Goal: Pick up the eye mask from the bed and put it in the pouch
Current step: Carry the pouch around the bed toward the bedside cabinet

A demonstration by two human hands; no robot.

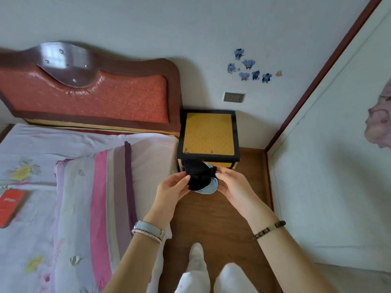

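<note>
Wood floor runs between the bed (69, 187) on your left and a pale wall on your right, with a little yellow-topped nightstand (208, 134) straight ahead by the headboard.

You hold both things up in the air in front of the nightstand, off the bed. Your left hand (172, 190) is closed on the dark cloth, which looks like the eye mask (198, 174). Your right hand (231, 188) pinches the other side of that bundle, where a light blue piece, likely the pouch (208, 188), peeks out behind and under the dark one. You cannot tell for sure how far the mask is inside.

Both things look soft, floppy and very light. Nothing here should break, so you can squeeze and fold freely. Soft cloth bunches up and may catch on the pouch's mouth. It may help to hold the pouch by its rim with one hand to keep the mouth wide. Hold the mask near its middle, folded small, and push it in with your fingertips. Watch for any strap hanging loose, since it could stay outside.

A red flat box (10, 207) lies on the bed, well apart from your hands.
</note>
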